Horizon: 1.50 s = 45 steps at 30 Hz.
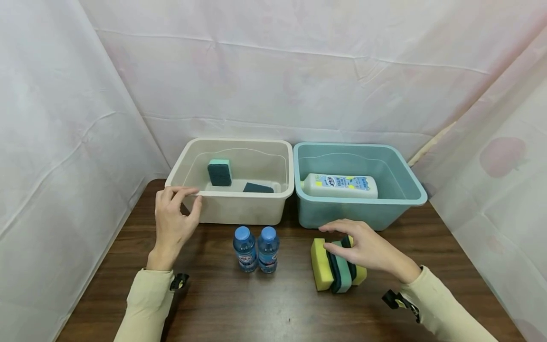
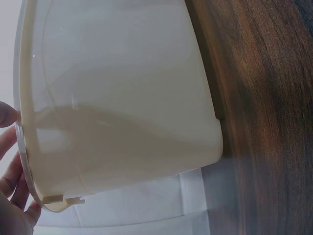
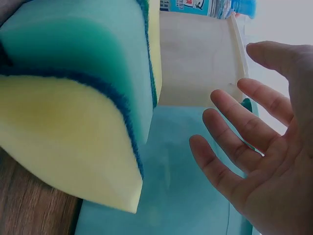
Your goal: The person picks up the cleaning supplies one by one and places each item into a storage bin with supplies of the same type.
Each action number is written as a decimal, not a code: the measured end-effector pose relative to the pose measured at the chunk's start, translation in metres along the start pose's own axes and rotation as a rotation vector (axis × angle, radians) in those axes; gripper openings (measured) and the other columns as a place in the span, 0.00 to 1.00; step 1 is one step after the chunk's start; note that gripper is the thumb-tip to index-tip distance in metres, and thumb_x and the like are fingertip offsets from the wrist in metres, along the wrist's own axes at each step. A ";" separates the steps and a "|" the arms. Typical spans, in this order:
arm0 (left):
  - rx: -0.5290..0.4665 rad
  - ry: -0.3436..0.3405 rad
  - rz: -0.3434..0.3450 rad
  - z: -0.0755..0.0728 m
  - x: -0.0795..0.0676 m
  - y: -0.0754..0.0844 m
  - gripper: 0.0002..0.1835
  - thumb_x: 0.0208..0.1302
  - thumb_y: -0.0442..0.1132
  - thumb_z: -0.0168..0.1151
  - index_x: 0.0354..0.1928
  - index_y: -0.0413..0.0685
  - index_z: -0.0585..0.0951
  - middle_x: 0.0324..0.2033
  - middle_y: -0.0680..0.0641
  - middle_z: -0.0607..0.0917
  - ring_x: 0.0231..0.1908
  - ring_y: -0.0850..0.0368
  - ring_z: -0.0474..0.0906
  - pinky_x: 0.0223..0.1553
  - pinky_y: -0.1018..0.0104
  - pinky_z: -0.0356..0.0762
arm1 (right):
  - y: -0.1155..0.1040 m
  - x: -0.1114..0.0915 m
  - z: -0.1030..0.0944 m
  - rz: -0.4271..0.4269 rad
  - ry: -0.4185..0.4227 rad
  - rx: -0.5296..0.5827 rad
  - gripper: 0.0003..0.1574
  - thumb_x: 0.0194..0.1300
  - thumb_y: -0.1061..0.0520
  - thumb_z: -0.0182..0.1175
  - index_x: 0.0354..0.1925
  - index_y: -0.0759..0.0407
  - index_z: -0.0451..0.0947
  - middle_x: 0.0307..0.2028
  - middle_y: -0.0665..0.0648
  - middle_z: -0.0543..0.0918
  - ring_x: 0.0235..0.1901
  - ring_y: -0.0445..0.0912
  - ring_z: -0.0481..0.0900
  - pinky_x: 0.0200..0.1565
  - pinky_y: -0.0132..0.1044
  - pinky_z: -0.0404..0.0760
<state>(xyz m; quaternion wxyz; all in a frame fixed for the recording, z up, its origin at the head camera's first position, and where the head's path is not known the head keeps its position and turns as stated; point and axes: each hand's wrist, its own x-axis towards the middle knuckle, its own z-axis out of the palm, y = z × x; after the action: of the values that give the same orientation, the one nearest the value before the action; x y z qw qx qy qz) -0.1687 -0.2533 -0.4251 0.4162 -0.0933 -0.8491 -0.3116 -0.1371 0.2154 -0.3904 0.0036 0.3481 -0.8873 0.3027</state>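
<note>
My left hand (image 1: pixel 177 218) is at the front left corner of a beige bin (image 1: pixel 239 209), fingers loosely bent. In the left wrist view its fingertips (image 2: pixel 11 115) are right at the bin's rim. My right hand (image 1: pixel 365 247) hovers over a row of yellow and green scrub sponges (image 1: pixel 322 266) with dark scouring sides, which stand on edge, side by side. The right wrist view shows its fingers (image 3: pixel 230 142) spread, nothing between them, with a yellow sponge (image 3: pixel 73 132) beside them. From the head view, the hand covers part of the row.
Two small blue-capped water bottles (image 1: pixel 268 251) stand in front of the beige bin, which holds a green sponge (image 1: pixel 220 173) and a dark flat piece (image 1: pixel 258 188). A white detergent bottle (image 1: pixel 339 185) lies in the blue bin (image 1: pixel 359 211). White curtains (image 1: pixel 273 85) enclose the wooden table (image 1: pixel 239 308).
</note>
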 end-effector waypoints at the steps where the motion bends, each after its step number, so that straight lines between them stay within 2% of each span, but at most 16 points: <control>1: -0.002 0.005 0.001 0.001 0.000 0.000 0.10 0.65 0.37 0.70 0.45 0.41 0.90 0.45 0.35 0.83 0.48 0.33 0.72 0.50 0.41 0.68 | 0.001 -0.002 0.000 0.005 0.004 -0.006 0.23 0.71 0.49 0.71 0.62 0.46 0.84 0.58 0.42 0.88 0.58 0.44 0.86 0.56 0.44 0.86; 6: -0.006 0.000 0.009 0.002 0.000 0.001 0.09 0.65 0.37 0.71 0.45 0.41 0.90 0.44 0.36 0.83 0.47 0.33 0.73 0.50 0.41 0.68 | 0.008 -0.012 -0.001 0.024 0.021 -0.035 0.23 0.71 0.49 0.72 0.62 0.45 0.84 0.58 0.43 0.88 0.59 0.42 0.85 0.58 0.47 0.86; 14: -0.012 0.013 0.010 0.001 0.001 0.000 0.10 0.66 0.38 0.71 0.45 0.42 0.90 0.43 0.35 0.83 0.48 0.32 0.72 0.51 0.40 0.68 | 0.017 -0.020 -0.003 0.045 0.073 -0.050 0.22 0.71 0.51 0.71 0.62 0.42 0.85 0.55 0.40 0.89 0.55 0.41 0.87 0.52 0.47 0.87; 17: -0.010 0.019 -0.001 0.001 0.000 0.000 0.09 0.64 0.37 0.72 0.45 0.43 0.90 0.43 0.36 0.83 0.47 0.33 0.73 0.50 0.40 0.68 | 0.020 -0.022 -0.003 0.053 0.088 -0.072 0.21 0.71 0.52 0.72 0.61 0.43 0.85 0.55 0.41 0.89 0.56 0.43 0.87 0.54 0.49 0.88; 23: -0.021 0.026 -0.001 0.001 -0.002 0.001 0.09 0.63 0.37 0.72 0.44 0.44 0.90 0.44 0.37 0.83 0.48 0.33 0.73 0.50 0.42 0.67 | 0.023 -0.028 -0.001 0.071 0.115 -0.134 0.21 0.70 0.51 0.72 0.60 0.46 0.86 0.55 0.45 0.89 0.56 0.47 0.87 0.52 0.50 0.87; 29: -0.021 0.032 0.003 0.001 0.001 0.001 0.09 0.63 0.37 0.73 0.44 0.44 0.90 0.43 0.37 0.83 0.47 0.33 0.73 0.49 0.42 0.67 | 0.028 -0.032 0.000 0.105 0.159 -0.148 0.20 0.70 0.52 0.72 0.59 0.46 0.87 0.55 0.46 0.89 0.57 0.48 0.86 0.54 0.53 0.87; 35: -0.016 0.034 0.003 0.000 0.002 0.002 0.09 0.62 0.36 0.72 0.44 0.43 0.90 0.43 0.37 0.83 0.47 0.33 0.73 0.50 0.41 0.67 | 0.033 -0.036 0.001 0.109 0.197 -0.166 0.23 0.68 0.53 0.74 0.60 0.52 0.86 0.56 0.50 0.89 0.56 0.49 0.86 0.52 0.51 0.88; 41: -0.005 0.017 0.002 -0.001 0.001 0.002 0.09 0.64 0.37 0.71 0.44 0.42 0.90 0.44 0.36 0.83 0.48 0.33 0.73 0.50 0.41 0.68 | 0.036 -0.040 0.003 0.171 0.185 -0.145 0.28 0.71 0.50 0.72 0.65 0.55 0.82 0.59 0.53 0.88 0.58 0.52 0.86 0.52 0.53 0.87; 45: 0.005 -0.006 0.000 -0.001 0.000 0.000 0.10 0.66 0.39 0.70 0.45 0.41 0.90 0.44 0.35 0.82 0.48 0.32 0.72 0.51 0.41 0.68 | 0.038 -0.044 0.007 0.199 0.178 -0.129 0.27 0.73 0.48 0.70 0.66 0.53 0.82 0.60 0.53 0.88 0.59 0.53 0.86 0.55 0.56 0.86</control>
<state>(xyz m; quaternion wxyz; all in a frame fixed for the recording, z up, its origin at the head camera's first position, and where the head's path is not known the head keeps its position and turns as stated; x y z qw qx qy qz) -0.1680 -0.2543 -0.4244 0.4139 -0.0934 -0.8511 -0.3092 -0.1265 0.2605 -0.4256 0.0745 0.2293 -0.9312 0.2733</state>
